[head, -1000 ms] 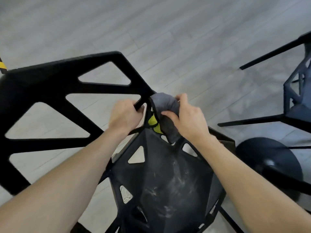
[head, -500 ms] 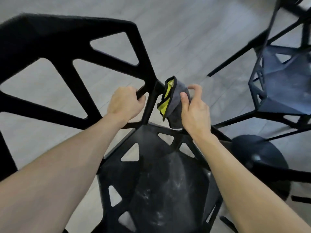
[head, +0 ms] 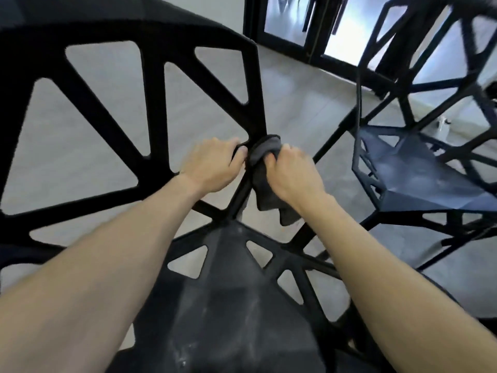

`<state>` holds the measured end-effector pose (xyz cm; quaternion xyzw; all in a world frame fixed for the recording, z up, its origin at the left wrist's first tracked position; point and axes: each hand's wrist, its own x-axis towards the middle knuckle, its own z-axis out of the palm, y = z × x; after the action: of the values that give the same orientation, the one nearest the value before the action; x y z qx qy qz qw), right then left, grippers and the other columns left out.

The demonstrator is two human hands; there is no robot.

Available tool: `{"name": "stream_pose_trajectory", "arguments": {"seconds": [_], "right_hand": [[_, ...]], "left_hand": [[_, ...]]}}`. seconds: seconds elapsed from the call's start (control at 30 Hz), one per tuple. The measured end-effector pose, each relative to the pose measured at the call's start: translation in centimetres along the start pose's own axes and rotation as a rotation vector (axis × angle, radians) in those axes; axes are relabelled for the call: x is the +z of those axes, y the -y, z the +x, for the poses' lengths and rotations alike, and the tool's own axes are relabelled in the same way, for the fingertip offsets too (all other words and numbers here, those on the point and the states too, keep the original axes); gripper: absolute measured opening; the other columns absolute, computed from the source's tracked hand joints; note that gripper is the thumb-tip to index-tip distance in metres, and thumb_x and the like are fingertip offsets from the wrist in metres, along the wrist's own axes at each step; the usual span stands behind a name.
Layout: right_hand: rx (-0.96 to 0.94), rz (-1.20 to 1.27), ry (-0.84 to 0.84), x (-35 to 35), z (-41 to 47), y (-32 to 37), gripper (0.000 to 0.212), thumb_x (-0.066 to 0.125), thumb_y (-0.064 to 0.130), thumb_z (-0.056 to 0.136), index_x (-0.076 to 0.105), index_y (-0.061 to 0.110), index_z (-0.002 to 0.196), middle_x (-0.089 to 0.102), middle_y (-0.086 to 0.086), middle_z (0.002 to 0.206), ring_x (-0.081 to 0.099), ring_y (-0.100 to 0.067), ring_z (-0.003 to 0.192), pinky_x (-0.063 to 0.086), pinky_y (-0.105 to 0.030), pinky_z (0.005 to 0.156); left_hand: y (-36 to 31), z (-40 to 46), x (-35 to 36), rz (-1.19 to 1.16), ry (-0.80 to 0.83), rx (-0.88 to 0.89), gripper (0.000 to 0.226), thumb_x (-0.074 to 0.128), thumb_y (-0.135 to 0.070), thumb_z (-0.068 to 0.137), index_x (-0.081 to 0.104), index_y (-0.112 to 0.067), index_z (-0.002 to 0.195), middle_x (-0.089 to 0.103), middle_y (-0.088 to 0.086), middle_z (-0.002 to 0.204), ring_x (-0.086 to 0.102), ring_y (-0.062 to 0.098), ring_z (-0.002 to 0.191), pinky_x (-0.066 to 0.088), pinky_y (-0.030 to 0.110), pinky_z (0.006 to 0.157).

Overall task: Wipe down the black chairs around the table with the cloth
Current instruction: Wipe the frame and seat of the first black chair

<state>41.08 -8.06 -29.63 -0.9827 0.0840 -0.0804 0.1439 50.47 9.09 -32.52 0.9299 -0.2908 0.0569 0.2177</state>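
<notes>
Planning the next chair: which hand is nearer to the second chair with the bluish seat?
Right. The right hand grips the cloth on the side toward that second chair; the left hand holds the near chair's frame, farther away.

Two bare forearms enter from the near edge, one at the left and one at the right, and taper toward the wrists farther out. No sleeve, cuff, watch, band or glove shows anywhere along them. The bare left hand (head: 211, 168) and the bare right hand (head: 294, 172) carry no rings that can be made out. A short, plain nail shows on the left thumb; other nails are hidden
</notes>
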Motion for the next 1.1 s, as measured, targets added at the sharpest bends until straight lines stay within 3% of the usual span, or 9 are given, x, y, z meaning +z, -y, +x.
{"name": "stream_pose_trajectory", "arguments": {"seconds": [0.1, 0.23, 0.3, 0.47, 0.57, 0.67, 0.8, 0.9, 1.1], "right_hand": [[0.038, 0.11, -0.073, 1.2, 1.4, -1.2, 0.039, 0.04, 0.047, 0.108, 0.057, 0.015, 0.095, 0.055, -0.002, 0.079, 0.059, -0.035, 0.08, 0.039, -0.038, 0.066], [0.052, 0.004, -0.166, 2.3, -4.8, -4.7, 0.04, 0.045, 0.054, 0.105, 0.055, 0.016, 0.097, 0.056, -0.002, 0.078, 0.05, -0.029, 0.072, 0.037, -0.039, 0.063], [0.055, -0.038, -0.115, 1.8, -4.3, -4.8, 0.037, 0.046, 0.045, 0.108, 0.052, 0.012, 0.092, 0.049, -0.001, 0.075, 0.049, -0.031, 0.073, 0.036, -0.039, 0.065], [-0.067, 0.06, -0.104, 0.6, 2.6, -0.3, 0.045, 0.039, 0.038, 0.112, 0.067, 0.004, 0.105, 0.065, -0.015, 0.099, 0.061, -0.036, 0.093, 0.045, -0.04, 0.078], [-0.023, -0.005, -0.156, 1.9, -3.2, -3.8, 0.039, 0.039, 0.047, 0.11, 0.058, 0.014, 0.105, 0.06, -0.006, 0.089, 0.057, -0.033, 0.083, 0.039, -0.039, 0.069], [0.089, 0.031, -0.162, 1.8, -10.0, -6.2, 0.037, 0.04, 0.048, 0.11, 0.053, 0.014, 0.106, 0.06, -0.008, 0.086, 0.055, -0.034, 0.079, 0.042, -0.042, 0.067], [-0.029, -0.027, -0.099, 0.9, -2.1, -2.5, 0.04, 0.035, 0.036, 0.114, 0.061, 0.005, 0.114, 0.063, -0.018, 0.103, 0.063, -0.041, 0.093, 0.05, -0.044, 0.078], [-0.044, 0.065, -0.128, 1.3, 2.1, -0.9, 0.041, 0.035, 0.041, 0.112, 0.061, 0.01, 0.105, 0.056, -0.006, 0.086, 0.062, -0.035, 0.088, 0.038, -0.037, 0.07], [0.138, -0.036, -0.129, 2.1, -14.5, -10.4, 0.04, 0.037, 0.058, 0.106, 0.047, 0.02, 0.097, 0.069, -0.012, 0.092, 0.066, -0.042, 0.09, 0.037, -0.043, 0.066]], "left_hand": [[0.7, 0.8, 0.3, 0.017, -0.048, 0.025, 0.045, 0.016, -0.051, 0.107, 0.04, -0.029, 0.076, 0.054, 0.001, 0.07, 0.054, 0.035, 0.07, 0.037, 0.045, 0.066], [1.1, 0.6, 0.6, 0.058, -0.138, 0.029, 0.047, 0.023, -0.041, 0.115, 0.037, -0.026, 0.072, 0.052, 0.001, 0.067, 0.051, 0.026, 0.065, 0.028, 0.042, 0.06], [0.7, 0.6, 0.6, 0.113, -0.157, 0.02, 0.047, 0.022, -0.04, 0.114, 0.036, -0.026, 0.072, 0.051, -0.002, 0.068, 0.05, 0.026, 0.066, 0.029, 0.041, 0.061], [-0.1, 0.4, 1.3, 0.166, -0.244, -0.08, 0.037, 0.02, -0.041, 0.114, 0.042, -0.03, 0.086, 0.061, 0.004, 0.093, 0.055, 0.037, 0.088, 0.039, 0.044, 0.078], [0.0, -0.2, 1.1, 0.166, -0.196, -0.123, 0.041, 0.02, -0.047, 0.114, 0.052, -0.033, 0.092, 0.071, 0.002, 0.104, 0.063, 0.036, 0.098, 0.045, 0.045, 0.081], [-0.5, -0.3, 1.1, 0.143, -0.173, -0.124, 0.047, 0.021, -0.045, 0.113, 0.056, -0.031, 0.086, 0.07, -0.002, 0.096, 0.064, 0.03, 0.092, 0.052, 0.047, 0.086], [-0.8, 0.2, 1.3, 0.144, -0.185, -0.121, 0.047, 0.02, -0.044, 0.113, 0.049, -0.03, 0.078, 0.067, -0.003, 0.094, 0.06, 0.029, 0.089, 0.045, 0.043, 0.08], [-0.4, 0.2, 0.9, 0.131, -0.183, -0.139, 0.047, 0.022, -0.046, 0.113, 0.048, -0.031, 0.077, 0.064, -0.001, 0.095, 0.06, 0.033, 0.094, 0.043, 0.043, 0.081], [-0.4, -0.2, 1.2, 0.113, -0.21, -0.125, 0.049, 0.024, -0.043, 0.113, 0.048, -0.034, 0.072, 0.066, -0.002, 0.087, 0.058, 0.029, 0.085, 0.041, 0.041, 0.075]]}}
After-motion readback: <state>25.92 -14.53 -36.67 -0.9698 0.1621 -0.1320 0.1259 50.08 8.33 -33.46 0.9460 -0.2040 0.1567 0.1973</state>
